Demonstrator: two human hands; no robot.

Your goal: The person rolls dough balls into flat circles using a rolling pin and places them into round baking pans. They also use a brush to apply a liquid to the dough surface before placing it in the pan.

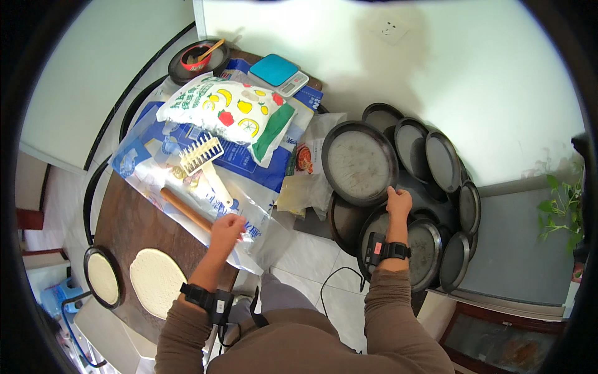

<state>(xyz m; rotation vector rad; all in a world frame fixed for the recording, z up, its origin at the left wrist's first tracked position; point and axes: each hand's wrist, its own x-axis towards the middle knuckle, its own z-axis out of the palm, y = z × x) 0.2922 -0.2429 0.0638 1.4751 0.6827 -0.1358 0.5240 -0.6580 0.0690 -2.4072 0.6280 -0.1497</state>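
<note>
My right hand (399,202) grips the lower right rim of a round dark metal pizza pan (359,161), tilted above other pans. Several similar round pans (441,161) lie overlapped around it on the right. My left hand (228,230), its fingers curled, is over the table by the near end of a wooden rolling pin (186,209). It hides that end, and I cannot tell whether it touches the pin. A white plastic dough docker (205,161) lies on a blue and clear plastic bag (154,145). A flat dough round (156,283) rests on the brown table (135,210).
Another dough round sits in a dark pan (103,278) at the table's left edge. Toward the back are a fruit-printed bag (229,110), a kitchen scale (278,75) and a red bowl (195,58) with a wooden spoon. A black cable (327,280) hangs below my right forearm.
</note>
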